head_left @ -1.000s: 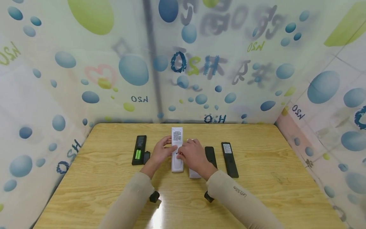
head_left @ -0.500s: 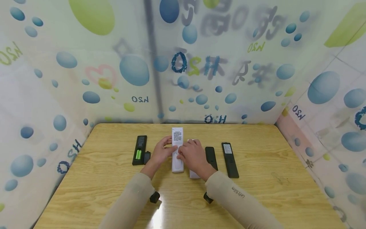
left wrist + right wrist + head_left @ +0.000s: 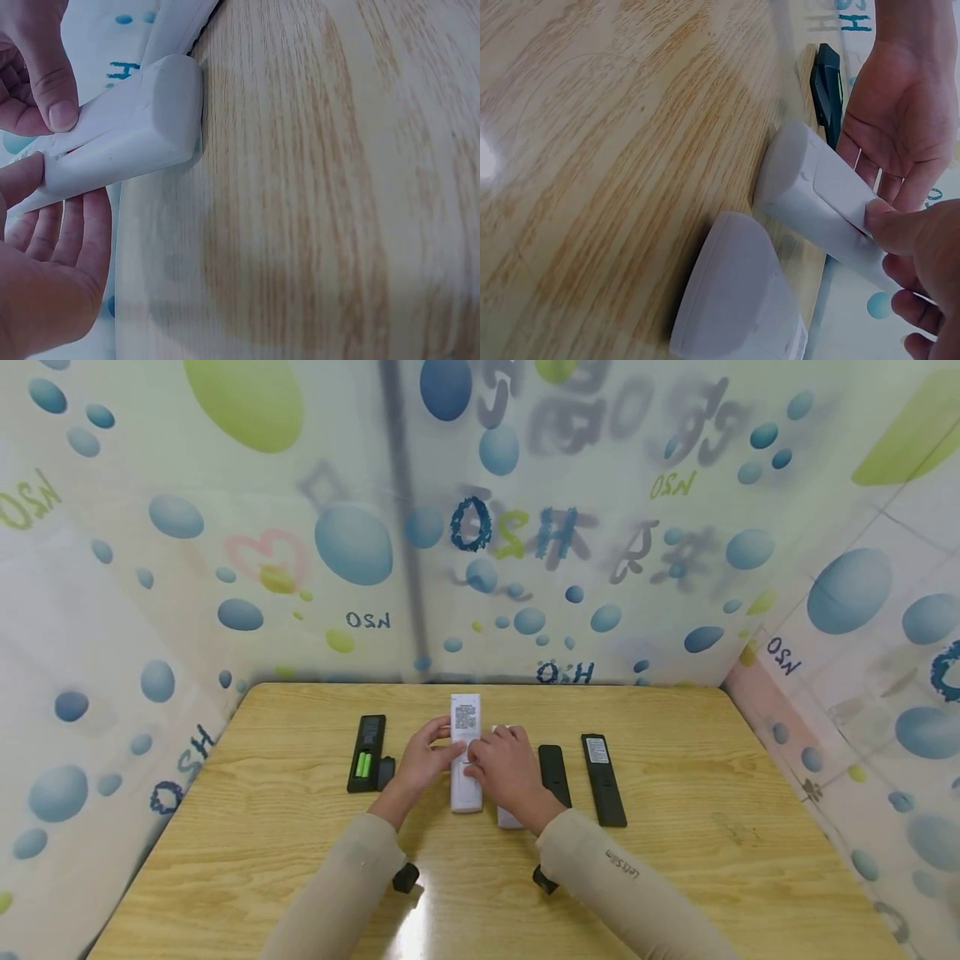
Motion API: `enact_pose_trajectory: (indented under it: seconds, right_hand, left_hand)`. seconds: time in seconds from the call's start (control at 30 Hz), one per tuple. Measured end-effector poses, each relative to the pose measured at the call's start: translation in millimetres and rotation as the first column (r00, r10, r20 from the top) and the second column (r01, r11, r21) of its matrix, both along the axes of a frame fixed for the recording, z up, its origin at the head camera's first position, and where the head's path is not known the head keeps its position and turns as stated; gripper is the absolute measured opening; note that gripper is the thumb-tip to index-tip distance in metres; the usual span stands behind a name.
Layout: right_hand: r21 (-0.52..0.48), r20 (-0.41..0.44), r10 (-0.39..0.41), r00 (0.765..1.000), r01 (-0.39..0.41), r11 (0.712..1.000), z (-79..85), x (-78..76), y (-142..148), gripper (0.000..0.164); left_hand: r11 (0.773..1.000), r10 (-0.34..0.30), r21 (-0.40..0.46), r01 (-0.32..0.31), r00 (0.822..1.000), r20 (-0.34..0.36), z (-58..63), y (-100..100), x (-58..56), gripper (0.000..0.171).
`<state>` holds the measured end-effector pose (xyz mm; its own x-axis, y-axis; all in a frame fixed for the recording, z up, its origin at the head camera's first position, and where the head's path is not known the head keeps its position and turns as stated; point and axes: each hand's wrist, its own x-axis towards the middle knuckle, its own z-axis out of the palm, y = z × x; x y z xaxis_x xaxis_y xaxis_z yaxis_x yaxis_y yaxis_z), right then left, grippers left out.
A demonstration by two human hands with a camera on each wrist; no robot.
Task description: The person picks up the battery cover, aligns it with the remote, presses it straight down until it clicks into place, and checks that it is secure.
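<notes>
A white remote control (image 3: pixel 466 797) lies back side up, its label toward the far end. My left hand (image 3: pixel 422 758) grips it from the left, thumb on the back and fingers round the side. The curled right hand (image 3: pixel 510 768) holds the edge of the battery cover (image 3: pixel 840 184) with its thumb. In the left wrist view the cover's near-thumb end stands slightly raised, and a bit of red shows in the slit. Right beside it lies a second white remote control (image 3: pixel 739 292), partly hidden under the right hand in the head view.
On the left are a black remote control (image 3: pixel 366 752) with green batteries in its open compartment and a small black piece (image 3: pixel 386 771). Two more black remotes (image 3: pixel 552 764) (image 3: pixel 603 781) lie to the right on the wooden table (image 3: pixel 675 877). A patterned curtain (image 3: pixel 615 568) hangs behind.
The dark gap at the battery cover's end by the right hand has narrowed to a thin line. Both hands have barely moved.
</notes>
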<state>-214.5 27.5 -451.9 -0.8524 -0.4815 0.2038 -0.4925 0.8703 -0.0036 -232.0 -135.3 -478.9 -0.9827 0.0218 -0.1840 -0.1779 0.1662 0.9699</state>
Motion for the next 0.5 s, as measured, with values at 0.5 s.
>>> enact_pose_trajectory:
  seconds: [0.5]
  right_hand:
    - [-0.021,0.105,-0.101,0.989,0.103,0.994,5.2,-1.2,11,0.035]
  left_hand:
    - [0.999,0.013,0.034,-0.014,1.0,0.006,4.7,0,3.0,0.051]
